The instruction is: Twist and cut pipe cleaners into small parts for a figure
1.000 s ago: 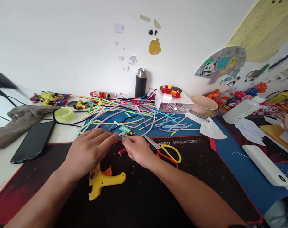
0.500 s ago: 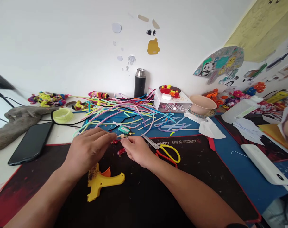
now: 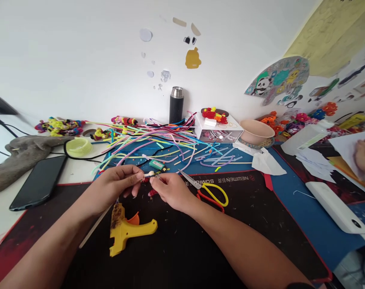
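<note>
The left hand (image 3: 118,181) and right hand (image 3: 172,190) pinch a small pale piece (image 3: 150,174) from opposite sides, probably to steady it, near the black mat's (image 3: 182,249) far edge; scissors (image 3: 204,185) lie just beside, conveniently reachable.

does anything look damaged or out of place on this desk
Yes: the yellow glue gun on the black mat has dark brown blotches near its nozzle end, odd against the otherwise clean plastic; scorching or grime, I can't tell. Behind, the colourful stems lie loosely tangled.
</note>
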Available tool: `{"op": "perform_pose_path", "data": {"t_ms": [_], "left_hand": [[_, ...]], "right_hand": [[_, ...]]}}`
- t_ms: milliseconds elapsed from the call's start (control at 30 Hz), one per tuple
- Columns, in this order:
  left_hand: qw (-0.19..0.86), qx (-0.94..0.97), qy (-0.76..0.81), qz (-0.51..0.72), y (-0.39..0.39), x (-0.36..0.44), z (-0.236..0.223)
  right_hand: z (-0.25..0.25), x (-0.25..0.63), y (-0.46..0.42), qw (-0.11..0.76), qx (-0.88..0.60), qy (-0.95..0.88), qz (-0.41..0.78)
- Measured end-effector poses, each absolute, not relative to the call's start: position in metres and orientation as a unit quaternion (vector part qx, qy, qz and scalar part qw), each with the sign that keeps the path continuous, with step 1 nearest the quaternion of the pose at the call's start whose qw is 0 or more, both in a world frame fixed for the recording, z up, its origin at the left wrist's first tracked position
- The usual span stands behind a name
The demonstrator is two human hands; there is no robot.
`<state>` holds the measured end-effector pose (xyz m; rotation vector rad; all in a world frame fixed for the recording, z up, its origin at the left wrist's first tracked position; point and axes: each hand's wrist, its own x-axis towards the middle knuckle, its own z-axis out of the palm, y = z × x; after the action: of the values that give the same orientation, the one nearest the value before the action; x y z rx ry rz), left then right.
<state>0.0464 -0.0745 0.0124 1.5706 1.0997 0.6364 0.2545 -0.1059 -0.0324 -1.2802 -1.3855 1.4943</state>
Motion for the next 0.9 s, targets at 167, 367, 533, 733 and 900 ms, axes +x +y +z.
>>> {"op": "perform_pose_path", "data": {"t_ms": [167,367,533,733,900], "left_hand": [[0.585,0.599,0.475,0.271,-0.076,0.047,0.014],[0.611,0.579,0.475,0.257,-0.078,0.051,0.022],[0.632,0.57,0.455,0.262,-0.081,0.052,0.023],[0.655,0.549,0.454,0.252,-0.082,0.055,0.02],[0.669,0.544,0.446,0.242,-0.084,0.057,0.019]], "right_hand": [[-0.032,0.256,-0.106,0.373,-0.441,-0.538,0.614],[-0.028,0.256,-0.107,0.365,-0.376,-0.517,0.676],[-0.036,0.255,-0.107,0.388,-0.399,-0.536,0.635],[-0.038,0.253,-0.108,0.38,-0.461,-0.568,0.566],[-0.03,0.25,-0.111,0.362,-0.496,-0.578,0.538]]}}
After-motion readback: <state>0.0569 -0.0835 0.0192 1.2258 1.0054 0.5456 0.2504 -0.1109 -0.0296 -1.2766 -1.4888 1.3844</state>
